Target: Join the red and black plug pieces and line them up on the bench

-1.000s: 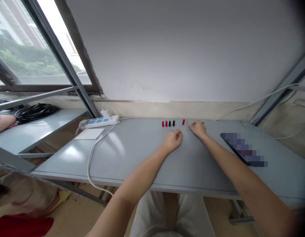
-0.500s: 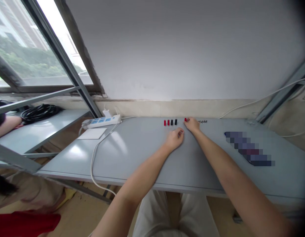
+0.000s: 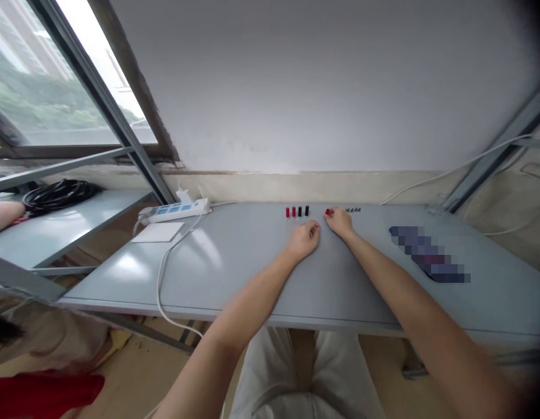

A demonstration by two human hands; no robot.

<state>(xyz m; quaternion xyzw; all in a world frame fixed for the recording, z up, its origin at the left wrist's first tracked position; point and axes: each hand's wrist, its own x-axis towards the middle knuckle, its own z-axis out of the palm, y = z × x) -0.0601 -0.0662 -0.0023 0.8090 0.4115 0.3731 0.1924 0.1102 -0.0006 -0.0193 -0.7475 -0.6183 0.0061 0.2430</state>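
My left hand (image 3: pixel 304 238) rests on the grey table (image 3: pixel 235 262) with its fingers curled loosely, nothing visible in them. My right hand (image 3: pixel 338 220) lies further back, fingertips closed around a small red piece (image 3: pixel 327 212) at the table's far edge. Left of it stands a short row of small red and black pieces (image 3: pixel 297 211). A few tiny dark pieces (image 3: pixel 352 210) lie just right of my right hand.
A white power strip (image 3: pixel 176 212) with its cable sits at the back left beside a white pad (image 3: pixel 158 232). A dark flat object (image 3: pixel 429 261) lies to the right. A coil of black cable (image 3: pixel 56 195) rests on the neighbouring table, where another person's arm (image 3: pixel 3 214) shows.
My right hand has slid left from the tiny dark pieces to the lone red piece and closed on it. My left hand has barely shifted.
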